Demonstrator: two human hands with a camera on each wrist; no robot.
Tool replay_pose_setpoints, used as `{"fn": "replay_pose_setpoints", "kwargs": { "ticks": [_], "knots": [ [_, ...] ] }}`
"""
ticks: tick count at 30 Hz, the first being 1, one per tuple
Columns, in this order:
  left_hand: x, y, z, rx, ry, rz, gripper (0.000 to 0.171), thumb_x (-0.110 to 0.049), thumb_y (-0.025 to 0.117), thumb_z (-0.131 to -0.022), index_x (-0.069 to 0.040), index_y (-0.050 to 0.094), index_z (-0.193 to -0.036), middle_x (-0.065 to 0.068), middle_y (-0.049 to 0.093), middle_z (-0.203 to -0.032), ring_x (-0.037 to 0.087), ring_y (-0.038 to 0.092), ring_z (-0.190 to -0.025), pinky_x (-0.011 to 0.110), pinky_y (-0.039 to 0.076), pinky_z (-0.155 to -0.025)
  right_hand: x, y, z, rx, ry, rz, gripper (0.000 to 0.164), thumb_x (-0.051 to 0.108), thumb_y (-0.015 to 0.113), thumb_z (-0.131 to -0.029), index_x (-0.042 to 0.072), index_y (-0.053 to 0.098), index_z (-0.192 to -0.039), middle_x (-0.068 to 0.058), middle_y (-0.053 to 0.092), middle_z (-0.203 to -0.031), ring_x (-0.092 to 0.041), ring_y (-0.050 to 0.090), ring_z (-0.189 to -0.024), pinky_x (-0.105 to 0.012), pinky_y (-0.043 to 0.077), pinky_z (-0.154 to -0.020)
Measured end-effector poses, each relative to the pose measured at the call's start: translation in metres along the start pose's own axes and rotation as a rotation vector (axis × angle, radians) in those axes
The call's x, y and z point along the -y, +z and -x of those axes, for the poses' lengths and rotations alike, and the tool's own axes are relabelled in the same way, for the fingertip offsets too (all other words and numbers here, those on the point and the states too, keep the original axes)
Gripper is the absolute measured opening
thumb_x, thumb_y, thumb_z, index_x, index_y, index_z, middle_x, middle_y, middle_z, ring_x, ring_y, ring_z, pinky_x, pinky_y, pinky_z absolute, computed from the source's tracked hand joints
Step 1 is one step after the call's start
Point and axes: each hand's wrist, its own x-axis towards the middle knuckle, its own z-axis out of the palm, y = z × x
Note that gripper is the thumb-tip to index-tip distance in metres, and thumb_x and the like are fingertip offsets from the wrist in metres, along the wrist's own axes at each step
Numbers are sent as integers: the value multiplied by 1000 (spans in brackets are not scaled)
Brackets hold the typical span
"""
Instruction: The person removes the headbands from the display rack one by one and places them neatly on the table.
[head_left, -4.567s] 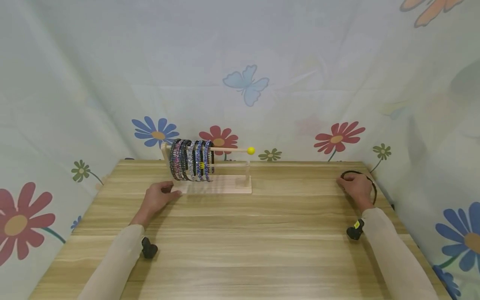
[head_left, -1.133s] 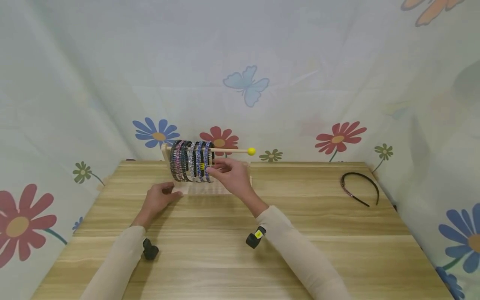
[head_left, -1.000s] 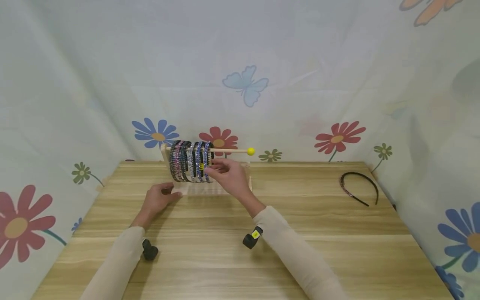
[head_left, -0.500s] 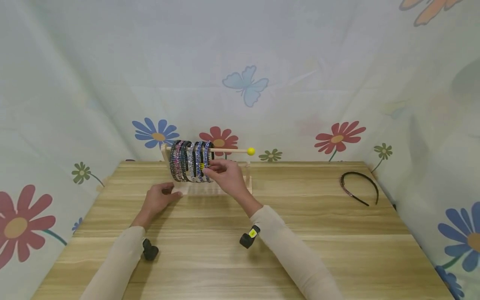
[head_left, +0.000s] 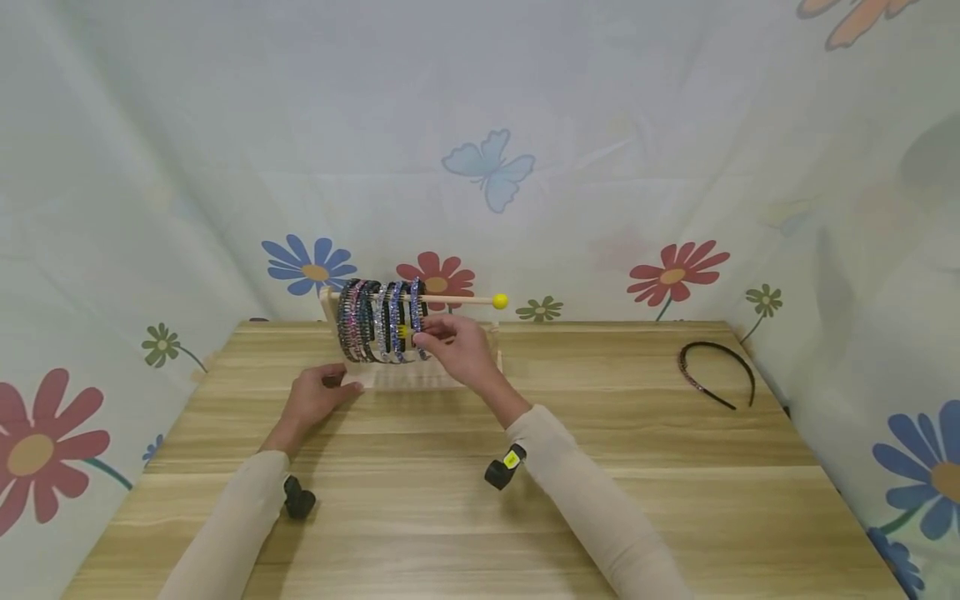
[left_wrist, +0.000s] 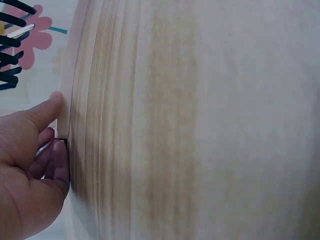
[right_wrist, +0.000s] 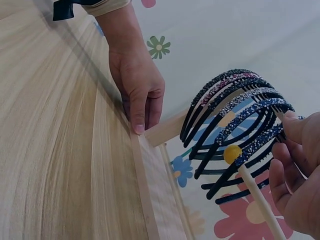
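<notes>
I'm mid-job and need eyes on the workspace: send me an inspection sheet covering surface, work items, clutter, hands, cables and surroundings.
Surface: wood-grain table, no spills seen.
Job's things: wooden rack carrying a row of beaded headbands; one loose headband lying on the table's right side.
Clutter: nothing seen.
Right hand: fingers pinch the endmost blue headband.
Left hand: grips the rack's left end.
Cables: nothing seen.
Surroundings: floral backdrop behind and at both sides.

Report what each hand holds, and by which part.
The right hand pinches the outermost blue-glittered headband by the near side of its glittered section. The left hand grips the headband rack by the left end of its wooden base.
</notes>
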Motion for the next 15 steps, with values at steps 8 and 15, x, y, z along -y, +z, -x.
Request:
{"fn": "replay_pose_setpoints", "kwargs": {
  "ticks": [8, 15],
  "knots": [
    [0, -1, 0, 15, -19, -5, 63, -28, 76, -95, 12, 55, -139, 31, 61, -135, 44, 61, -121, 56, 50, -102, 4, -7, -2, -19, -40, -15, 28, 24, 74, -96, 4, 74, -115, -9, 76, -106, -22, 71, -95, -27, 60, -76],
    [-2, -3, 1, 18, -17, -13, 63, -27, 75, -95, 12, 54, -139, 32, 60, -136, 45, 60, -122, 57, 49, -103, 6, -13, -5, -31, -87, -28, 25, 22, 73, -97, 5, 74, -116, -8, 76, -101, -20, 71, -95, -29, 59, -80]
  ]
}}
